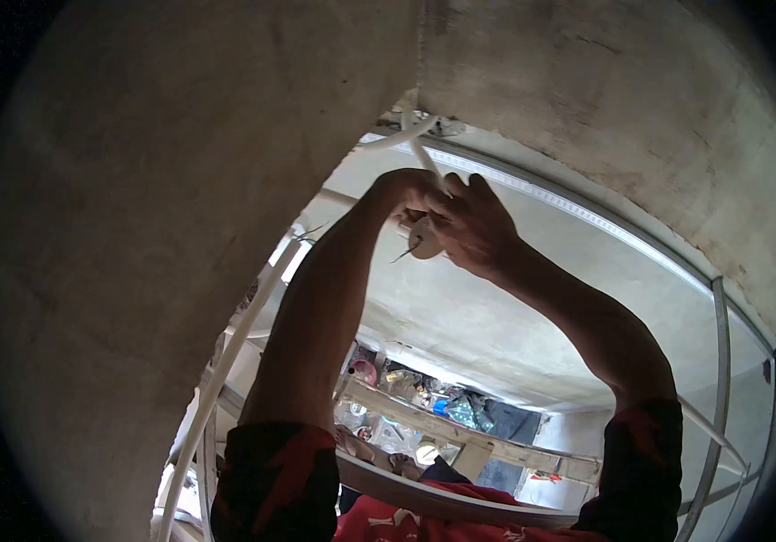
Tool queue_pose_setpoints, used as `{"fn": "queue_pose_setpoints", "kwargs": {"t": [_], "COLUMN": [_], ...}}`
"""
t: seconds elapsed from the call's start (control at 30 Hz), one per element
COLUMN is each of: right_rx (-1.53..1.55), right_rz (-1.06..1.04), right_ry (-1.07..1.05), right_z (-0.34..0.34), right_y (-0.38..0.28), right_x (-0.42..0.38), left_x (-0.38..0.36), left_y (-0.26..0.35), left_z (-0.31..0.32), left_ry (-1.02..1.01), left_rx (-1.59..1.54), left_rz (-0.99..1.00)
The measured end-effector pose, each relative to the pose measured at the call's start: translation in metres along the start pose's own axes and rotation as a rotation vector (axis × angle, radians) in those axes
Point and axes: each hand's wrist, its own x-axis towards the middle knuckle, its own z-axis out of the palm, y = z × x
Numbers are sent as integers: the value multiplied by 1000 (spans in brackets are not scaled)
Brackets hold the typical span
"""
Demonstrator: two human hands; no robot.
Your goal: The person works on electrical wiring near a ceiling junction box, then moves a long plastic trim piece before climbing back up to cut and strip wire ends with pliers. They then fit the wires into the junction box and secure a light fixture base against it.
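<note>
Both my hands are raised close together below the wall corner. My left hand (402, 191) is bent inward with its fingers curled around a white plastic conduit pipe (425, 155) and fitting; the fingertips are partly hidden. My right hand (476, 224) closes on a round white junction box (423, 242) from the right side. A thin dark wire (406, 252) pokes out of the box. Above the hands, the pipe runs up to the corner, where another white pipe (397, 138) crosses it.
A metal ceiling channel (551, 194) curves along the wall at right, joined to a metal upright (720, 361). A long white pipe (225, 366) with loose wire ends slants along the left wall (135, 226). Far below are wooden planks (406, 411) and scattered bags and containers (465, 411).
</note>
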Motion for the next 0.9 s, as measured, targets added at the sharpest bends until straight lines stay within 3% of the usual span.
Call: {"fn": "queue_pose_setpoints", "kwargs": {"t": [0.03,0.13,0.23,0.27,0.3,0.33,0.37,0.4,0.43,0.47,0.5,0.53,0.57,0.6,0.67,0.7,0.73,0.8,0.9], "right_rx": [5,-39,-27,339,534,936,854,1238,1020,1574,899,1025,687,1000,916,1163,1168,861,913], "right_rz": [-1,74,217,451,440,600,642,742,782,1146,896,772,659,723,644,779,786,613,645], "right_ry": [-15,-147,-89,137,-15,376,515,421,764,281,185,134,196,342,113,25,39,218,225], "right_z": [0,1,-6,3,16,48,69,92,90,6,43,21,52,71,30,6,10,17,18], "right_y": [1,-3,-20,-28,-30,-36,-43,-43,-48,-31,-33,-28,-32,-36,-30,-27,-29,-33,-34], "right_x": [0,-5,-2,3,4,13,15,18,20,4,2,-11,6,-3,-10,-12,-12,-13,-9], "left_x": [-5,-5,-24,-3,4,-27,-4,19,26,31,28,22,16,13,9,7,5,3,0], "left_y": [8,14,28,-17,-44,-20,-41,-58,-45,-34,-31,-28,-30,-30,-26,-25,-21,-18,-17], "left_z": [9,4,24,-9,-15,4,-16,-34,-29,-25,-27,-24,-33,-28,-25,-24,-22,-21,-20], "left_ry": [82,11,185,53,277,240,229,189,176,173,191,203,214,218,224,239,239,250,257], "left_rx": [7,122,154,-13,190,-110,3,36,60,95,130,156,172,184,204,213,225,241,251], "left_rz": [-51,-34,-108,62,182,270,280,285,286,267,245,231,222,223,222,215,218,214,213]}}
